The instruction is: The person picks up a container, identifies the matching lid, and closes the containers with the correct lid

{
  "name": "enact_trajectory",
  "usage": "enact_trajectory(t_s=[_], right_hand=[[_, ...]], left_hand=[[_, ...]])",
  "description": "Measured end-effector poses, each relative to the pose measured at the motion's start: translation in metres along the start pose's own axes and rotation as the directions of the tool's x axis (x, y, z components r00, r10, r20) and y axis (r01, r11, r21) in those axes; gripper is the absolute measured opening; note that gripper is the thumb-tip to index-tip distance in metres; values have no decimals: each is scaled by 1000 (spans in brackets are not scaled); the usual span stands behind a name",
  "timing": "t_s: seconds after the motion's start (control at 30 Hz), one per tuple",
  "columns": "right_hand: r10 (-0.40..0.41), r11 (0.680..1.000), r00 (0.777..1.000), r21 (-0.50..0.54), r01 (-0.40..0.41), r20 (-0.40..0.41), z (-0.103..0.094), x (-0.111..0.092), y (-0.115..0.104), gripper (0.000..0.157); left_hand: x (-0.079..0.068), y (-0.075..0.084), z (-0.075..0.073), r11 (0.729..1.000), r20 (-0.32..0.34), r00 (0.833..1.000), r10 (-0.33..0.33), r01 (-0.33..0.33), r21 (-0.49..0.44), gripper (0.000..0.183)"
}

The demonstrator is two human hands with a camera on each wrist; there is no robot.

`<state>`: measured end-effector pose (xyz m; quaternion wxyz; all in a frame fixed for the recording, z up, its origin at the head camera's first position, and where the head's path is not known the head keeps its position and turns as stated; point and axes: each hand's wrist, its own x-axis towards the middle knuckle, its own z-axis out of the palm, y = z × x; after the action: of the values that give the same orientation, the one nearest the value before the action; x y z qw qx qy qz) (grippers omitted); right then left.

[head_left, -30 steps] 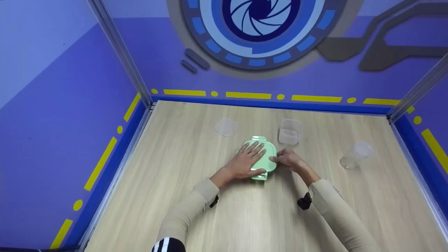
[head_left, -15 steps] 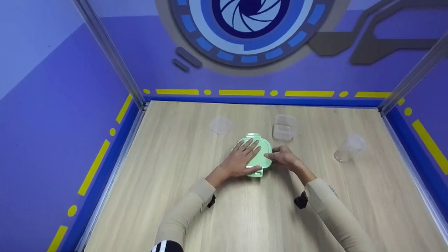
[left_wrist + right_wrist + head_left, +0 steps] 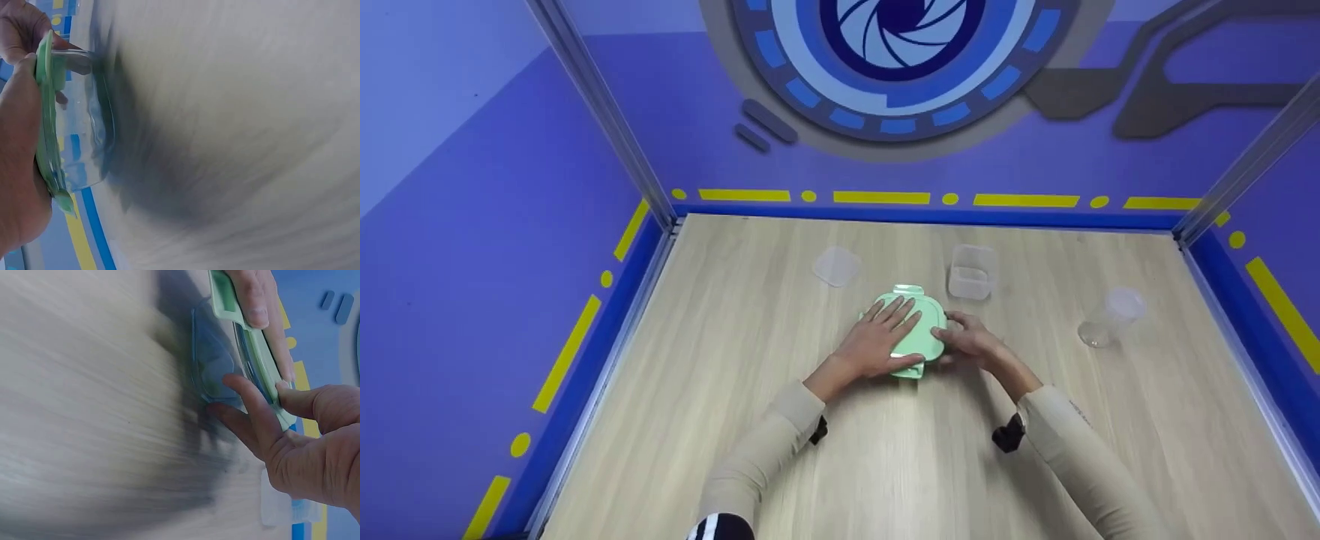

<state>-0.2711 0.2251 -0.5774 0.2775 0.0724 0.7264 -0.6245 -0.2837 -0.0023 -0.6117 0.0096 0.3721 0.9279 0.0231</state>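
Observation:
A clear food container [image 3: 84, 146] with a light green lid [image 3: 928, 313] stands on the table in front of me. My left hand [image 3: 877, 346] lies over the lid's left part, fingers straight and spread across its top. At the right side, my right hand [image 3: 971, 341] grips the container, thumb on the lid's edge and fingers [image 3: 256, 402] bent against the clear wall below. One green side flap [image 3: 225, 295] juts out from the lid in the right wrist view. Flaps also show at the lid's far and near sides in the head view.
Beyond the container, a flat translucent lid [image 3: 837, 266] lies at the back left, and a small clear tub [image 3: 973, 271] sits at the back right. Farther right stands a clear cylindrical jar [image 3: 1110, 319]. Blue walls [image 3: 885, 172] enclose the wooden table [image 3: 720, 315].
The right hand's fingers have shifted along the container's right side, and lower fingers now show beneath it. The left hand stays on the lid. The head view has moved slightly.

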Motion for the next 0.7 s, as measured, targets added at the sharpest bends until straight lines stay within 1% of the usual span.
enact_trajectory(t_s=[0.13,0.27,0.33,0.47,0.53,0.63,0.7], right_hand=[[4,999,998,44,-1,-59,11,-3,5,64],[4,996,993,85,6,-117,22,-6,9,61],[2,997,992,81,8,-125,24,-8,9,61],[27,999,994,21,-25,-109,17,-8,7,65],[19,999,995,-24,-22,-96,10,-7,4,68],[-44,996,995,-83,37,-89,0,-2,2,70],[-105,988,990,-121,93,-92,-5,1,1,66]], left_hand=[[-2,5,-1,999,15,999,-42,42,14,84],[-3,9,0,998,4,998,-62,62,19,84],[-3,9,0,998,-4,998,-65,65,19,85],[-1,9,1,999,-19,999,-49,49,9,85],[0,9,2,999,-17,999,-41,41,2,86],[0,8,2,1000,-11,1000,-27,27,-13,86],[-1,8,2,1000,-7,1000,-22,22,-19,86]])
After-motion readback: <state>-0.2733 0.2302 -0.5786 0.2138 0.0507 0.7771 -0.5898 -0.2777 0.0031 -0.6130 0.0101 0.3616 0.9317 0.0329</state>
